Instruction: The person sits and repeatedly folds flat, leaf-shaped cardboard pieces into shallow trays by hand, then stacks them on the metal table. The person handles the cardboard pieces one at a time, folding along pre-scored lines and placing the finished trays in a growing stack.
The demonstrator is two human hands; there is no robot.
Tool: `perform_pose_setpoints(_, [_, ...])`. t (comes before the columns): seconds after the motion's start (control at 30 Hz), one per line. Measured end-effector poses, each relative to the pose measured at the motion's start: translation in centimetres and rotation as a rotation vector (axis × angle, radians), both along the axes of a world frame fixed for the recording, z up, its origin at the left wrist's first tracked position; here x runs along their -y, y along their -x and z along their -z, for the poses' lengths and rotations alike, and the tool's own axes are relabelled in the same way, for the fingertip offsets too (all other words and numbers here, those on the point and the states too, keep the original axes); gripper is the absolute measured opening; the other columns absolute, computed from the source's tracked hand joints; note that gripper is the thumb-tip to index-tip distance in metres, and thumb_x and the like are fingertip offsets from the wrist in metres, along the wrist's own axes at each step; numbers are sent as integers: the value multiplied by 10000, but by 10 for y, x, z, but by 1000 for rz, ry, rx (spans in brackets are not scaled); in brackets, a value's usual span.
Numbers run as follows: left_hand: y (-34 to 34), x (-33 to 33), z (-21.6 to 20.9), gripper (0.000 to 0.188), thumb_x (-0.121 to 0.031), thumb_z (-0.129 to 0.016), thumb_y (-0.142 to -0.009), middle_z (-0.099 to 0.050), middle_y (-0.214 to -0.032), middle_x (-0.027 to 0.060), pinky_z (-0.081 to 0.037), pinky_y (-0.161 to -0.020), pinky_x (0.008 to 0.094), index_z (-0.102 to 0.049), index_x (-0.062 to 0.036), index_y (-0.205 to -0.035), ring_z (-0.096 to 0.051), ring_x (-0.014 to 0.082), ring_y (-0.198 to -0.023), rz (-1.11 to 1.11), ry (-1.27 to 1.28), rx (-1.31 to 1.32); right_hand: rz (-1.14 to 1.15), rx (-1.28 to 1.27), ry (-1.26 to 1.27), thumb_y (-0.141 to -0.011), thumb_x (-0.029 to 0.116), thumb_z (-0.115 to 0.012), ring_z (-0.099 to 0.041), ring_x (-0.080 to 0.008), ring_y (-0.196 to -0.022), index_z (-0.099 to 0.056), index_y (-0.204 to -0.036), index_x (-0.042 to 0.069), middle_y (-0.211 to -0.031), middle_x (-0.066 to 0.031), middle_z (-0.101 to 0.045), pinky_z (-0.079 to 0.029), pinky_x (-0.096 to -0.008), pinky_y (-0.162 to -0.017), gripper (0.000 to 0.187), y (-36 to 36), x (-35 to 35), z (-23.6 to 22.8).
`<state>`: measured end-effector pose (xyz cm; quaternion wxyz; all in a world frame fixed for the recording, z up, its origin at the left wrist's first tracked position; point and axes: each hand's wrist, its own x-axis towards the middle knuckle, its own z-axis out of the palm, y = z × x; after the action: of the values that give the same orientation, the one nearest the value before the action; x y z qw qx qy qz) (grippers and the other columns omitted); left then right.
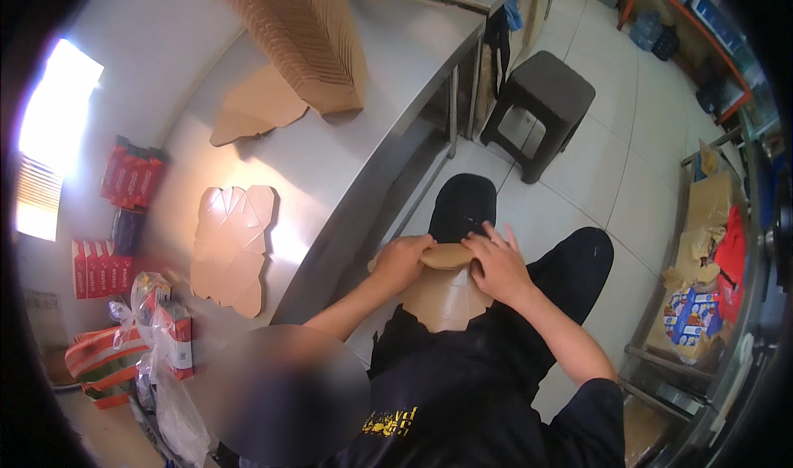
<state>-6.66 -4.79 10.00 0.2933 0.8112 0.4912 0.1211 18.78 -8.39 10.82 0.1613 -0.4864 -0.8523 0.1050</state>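
Note:
A brown cardboard box blank (446,299) lies across my lap, its far flap bent up and over toward me. My left hand (401,264) grips the left end of that folded flap, with the fingers closed on the edge. At the flap's right end, my right hand (500,268) holds the cardboard near its thumb, while some fingers stretch up and apart. On the metal table (380,63) to my left rests a flat stack of creased blanks (231,249). Farther back, a long row of nested cardboard pieces (318,47) stands beside a loose blank (260,104).
A dark plastic stool (549,84) stands on the tiled floor ahead. Red boxes (132,175) and a striped bag (107,361) sit along the left wall. At right, a shelf holds cardboard and a red bag (730,261). Water jugs (647,30) stand far right.

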Motion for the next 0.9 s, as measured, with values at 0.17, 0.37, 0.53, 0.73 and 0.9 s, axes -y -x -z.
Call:
perform_pose_setpoints(0.17, [-2, -42, -28, 303, -100, -638, -958, -735, -1113, 153, -559, -879, 419, -637, 30, -1232, -720, 300, -976, -193, 293, 310, 660, -578, 344, -767, 294, -868, -522, -361, -1331, -309, -1516, 53, -1325, -248, -584, -432, -450, -1108, 966, -11, -23, 6])
perform_pose_setpoints(0.37, [-21, -18, -6, 562, -332, -550, -1060, -541, -1434, 180, -452, -1071, 407, -438, 54, -1453, -541, 257, -1304, -378, 924, 946, 449, -1087, 1037, -741, 124, -895, -597, -241, -1215, -421, -1464, 34, -1331, -137, -603, -487, -376, -1040, 869, -72, -82, -3])
perform_pose_setpoints(0.53, [14, -29, -10, 1023, -833, -292, -921, -472, -1526, 149, -398, -1114, 478, -355, -27, -1548, -451, 279, -1408, -102, 1436, 1405, 121, -706, 1095, -727, 105, -891, -637, -203, -1136, -535, -1374, 17, -1260, -102, -661, -500, -350, -1003, 744, -83, -117, -28])
perform_pose_setpoints(0.73, [26, -93, -12, 659, -545, -643, -952, -700, -1209, 105, -530, -884, 355, -614, -8, -1332, -676, 219, -1046, -22, 1043, 433, -162, -359, 780, -694, 183, -891, -675, -252, -1082, -597, -1260, -17, -1149, -167, -711, -526, -371, -916, 669, -19, -133, -5])
perform_pose_setpoints(0.9, [24, -82, -16, 402, -218, -817, -785, -736, -936, 144, -534, -748, 400, -696, 24, -1082, -700, 261, -825, -18, 554, 115, -135, -342, 785, -692, 209, -875, -714, -309, -963, -679, -1125, -12, -1034, -180, -742, -549, -400, -824, 524, -4, -127, -4])
